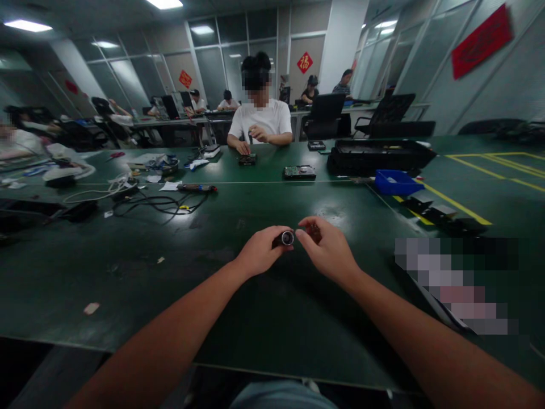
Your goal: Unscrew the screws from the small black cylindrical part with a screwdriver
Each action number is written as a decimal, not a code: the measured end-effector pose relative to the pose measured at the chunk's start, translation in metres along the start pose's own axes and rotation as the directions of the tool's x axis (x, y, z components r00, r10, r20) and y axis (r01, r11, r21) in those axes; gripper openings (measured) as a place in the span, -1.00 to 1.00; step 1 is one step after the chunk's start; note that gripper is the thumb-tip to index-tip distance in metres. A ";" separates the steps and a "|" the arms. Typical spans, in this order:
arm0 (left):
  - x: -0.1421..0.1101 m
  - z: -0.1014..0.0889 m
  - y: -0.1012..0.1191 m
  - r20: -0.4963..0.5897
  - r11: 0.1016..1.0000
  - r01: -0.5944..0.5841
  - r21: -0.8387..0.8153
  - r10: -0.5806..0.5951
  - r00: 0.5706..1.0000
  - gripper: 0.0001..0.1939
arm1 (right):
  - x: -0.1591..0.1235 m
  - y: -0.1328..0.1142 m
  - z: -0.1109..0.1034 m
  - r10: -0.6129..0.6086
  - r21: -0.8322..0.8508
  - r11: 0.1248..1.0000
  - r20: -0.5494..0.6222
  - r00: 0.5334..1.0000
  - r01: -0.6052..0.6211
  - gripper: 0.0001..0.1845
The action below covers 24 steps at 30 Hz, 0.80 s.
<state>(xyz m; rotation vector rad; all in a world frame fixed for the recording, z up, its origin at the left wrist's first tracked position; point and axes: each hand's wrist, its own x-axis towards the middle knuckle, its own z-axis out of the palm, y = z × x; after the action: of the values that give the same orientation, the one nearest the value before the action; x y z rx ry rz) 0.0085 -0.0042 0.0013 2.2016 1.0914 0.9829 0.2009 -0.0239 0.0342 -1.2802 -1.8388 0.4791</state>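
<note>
While, in the head view, the left hand (pixel 263 250) clamps a dark cylinder (pixel 287 238) above the table (pixel 149 284), the right hand (pixel 327 248) hangs just beside it, thumb and fingers parted; a blue tray (pixel 395 183) sits beyond.

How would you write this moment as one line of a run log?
left hand: holds dark tube | right hand: beside tube, fingers curled | blue tray: on table

you have two hands (pixel 330 253) and one dark tube (pixel 286 238) near, one blue bin (pixel 395 184) and one long black tray (pixel 361 163) right on the desk (pixel 170 301), one person (pixel 260 120) straight across, four red signs (pixel 304 62) on walls.
</note>
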 end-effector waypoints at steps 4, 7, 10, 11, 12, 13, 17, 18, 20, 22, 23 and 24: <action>0.001 -0.001 -0.004 -0.072 0.998 0.067 -0.008 -0.067 0.995 -0.63 | 0.001 0.003 -0.002 -0.017 0.156 0.987 -0.042 0.999 0.023 -0.73; 0.001 -0.002 -0.008 -0.112 0.995 0.101 -0.004 -0.101 0.989 -0.64 | 0.002 0.002 -0.005 -0.067 0.155 0.985 -0.061 0.996 0.075 -0.70; 0.002 -0.002 -0.011 -0.131 0.992 0.123 -0.004 -0.123 0.984 -0.65 | 0.000 -0.002 -0.008 -0.067 0.130 0.988 -0.097 0.993 0.079 -0.71; 0.002 -0.002 -0.011 -0.136 0.992 0.130 -0.004 -0.129 0.982 -0.65 | -0.001 -0.003 -0.009 -0.054 0.144 0.987 -0.118 0.992 0.071 -0.71; 0.002 -0.002 -0.012 -0.139 0.991 0.136 -0.002 -0.135 0.981 -0.66 | -0.002 -0.004 -0.009 -0.039 0.172 0.983 -0.140 0.989 0.063 -0.71; 0.002 -0.002 -0.012 -0.143 0.990 0.140 0.000 -0.138 0.980 -0.66 | -0.003 -0.005 -0.009 -0.024 0.209 0.976 -0.160 0.987 0.057 -0.71; 0.002 -0.002 -0.012 -0.153 0.990 0.138 0.004 -0.136 0.979 -0.67 | -0.007 -0.004 -0.006 -0.014 0.284 0.956 -0.193 0.981 0.069 -0.72; 0.002 -0.002 -0.012 -0.154 0.990 0.140 0.003 -0.138 0.978 -0.67 | -0.007 -0.003 -0.005 -0.017 0.286 0.955 -0.197 0.980 0.074 -0.73; 0.002 -0.002 -0.011 -0.154 0.989 0.146 0.000 -0.144 0.978 -0.67 | -0.008 -0.001 -0.003 -0.025 0.287 0.954 -0.207 0.978 0.085 -0.73; 0.002 -0.002 -0.011 -0.150 0.988 0.151 -0.003 -0.150 0.977 -0.67 | -0.008 0.001 -0.002 -0.032 0.279 0.956 -0.218 0.975 0.094 -0.73; 0.002 -0.003 -0.011 -0.148 0.988 0.152 -0.003 -0.151 0.977 -0.66 | -0.008 0.002 -0.002 -0.034 0.271 0.958 -0.220 0.975 0.094 -0.73; 0.002 -0.003 -0.011 -0.147 0.989 0.151 -0.003 -0.150 0.978 -0.66 | -0.008 0.002 -0.001 -0.034 0.259 0.961 -0.221 0.975 0.093 -0.73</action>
<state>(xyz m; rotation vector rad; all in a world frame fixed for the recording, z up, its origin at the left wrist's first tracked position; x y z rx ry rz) 0.0024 0.0038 -0.0034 2.0449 1.3096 1.0876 0.2046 -0.0299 0.0302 -1.0428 -1.5693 0.5139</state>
